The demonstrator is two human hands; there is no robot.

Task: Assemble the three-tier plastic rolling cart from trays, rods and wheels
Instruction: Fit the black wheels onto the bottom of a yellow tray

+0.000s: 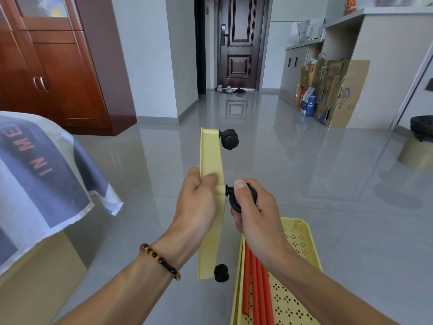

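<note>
Frame centre: left hand (199, 198) grips yellow tray (210, 160) on edge, right hand (251, 207) wraps caster (241, 195) at its socket. Risk: stem goes in crooked, jams or pops out. Thin wall may flex w/ a hard push.

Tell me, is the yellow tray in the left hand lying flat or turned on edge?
On edge: the yellow tray shows only its narrow side, wheels pointing sideways.

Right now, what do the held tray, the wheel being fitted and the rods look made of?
Held tray: matte pale-yellow plastic, thin moulded walls.
Wheel: black, slight sheen, probably hard plastic; tread material unclear.
Rods: matte orange-red, look like plastic tubes; metal core can't be ruled out.
</note>
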